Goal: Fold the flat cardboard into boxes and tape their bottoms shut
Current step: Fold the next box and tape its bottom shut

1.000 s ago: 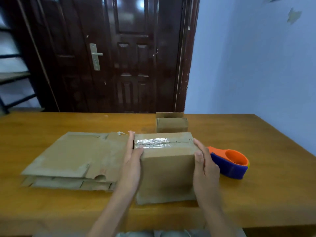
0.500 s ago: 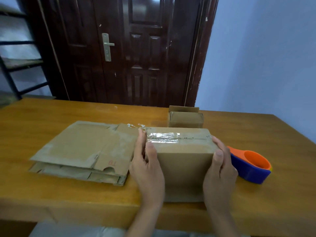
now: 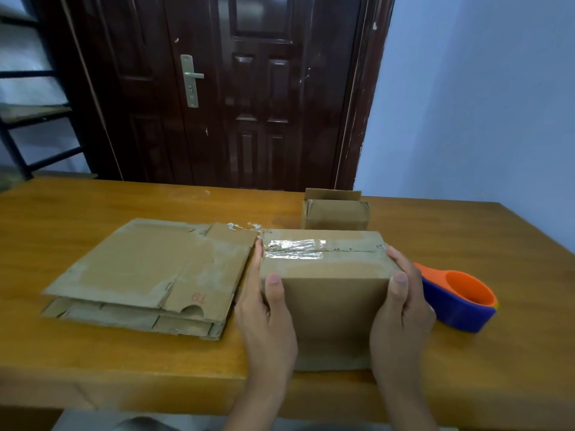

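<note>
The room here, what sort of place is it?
Probably a plain room in a home or small workshop: a wooden table for packing, a dark panelled door behind it, and metal shelving at the far left.

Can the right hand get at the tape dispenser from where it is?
Probably yes: the tape dispenser sits just beside the right hand with nothing between, but that hand must first release the box.

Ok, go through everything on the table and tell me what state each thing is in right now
Brown cardboard box with shiny tape: folded, seam taped, held at both sides.
Left hand: grips the box.
Right hand: grips the box.
Stack of flat brown cardboard: unfolded.
Small brown cardboard box: assembled, flap up.
Orange-and-blue tape dispenser: lying unused.
</note>
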